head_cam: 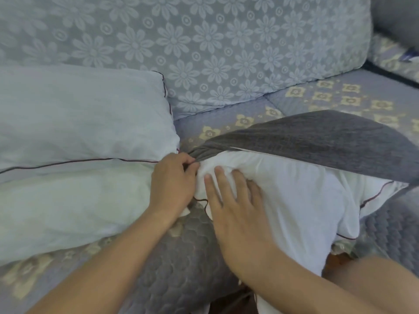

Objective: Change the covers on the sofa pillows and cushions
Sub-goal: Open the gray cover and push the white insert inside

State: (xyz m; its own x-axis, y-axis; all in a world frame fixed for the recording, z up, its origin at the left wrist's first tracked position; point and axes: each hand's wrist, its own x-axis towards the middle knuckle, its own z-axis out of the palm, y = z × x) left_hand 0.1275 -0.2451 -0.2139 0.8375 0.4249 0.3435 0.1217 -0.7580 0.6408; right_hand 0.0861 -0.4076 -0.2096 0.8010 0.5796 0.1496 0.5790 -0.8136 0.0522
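Two bare forearms enter from the bottom edge, nearest the camera. Landmark for all positions: white pillow insert (294, 200), lying on the sofa seat, right of centre.

Right hand (238, 214): laid flat on the near left part of the insert, fingers (217, 177) straight and spread, pressing the white fabric, gripping nothing.

Left hand (173, 180): just left of the insert's left corner, fingers (191, 165) curled and pinching the bunched end of the grey cover (328, 141) where it meets that corner.

Grey cover: dark grey woven fabric, draped over the far side of the insert, running from the pinched corner off to the right; the insert's near side is bare.

Quilted seat cover (181, 257): grey, scalloped stitching, under and in front of the insert.

Bare white pillows (79, 155): left of the insert, dark red piping, touching the left hand's wrist side; two seem stacked.

Sofa seat (317, 98): blue with cream flower squares, beyond the insert.

Back cushion (204, 46): pale blue, daisy pattern, farthest behind.
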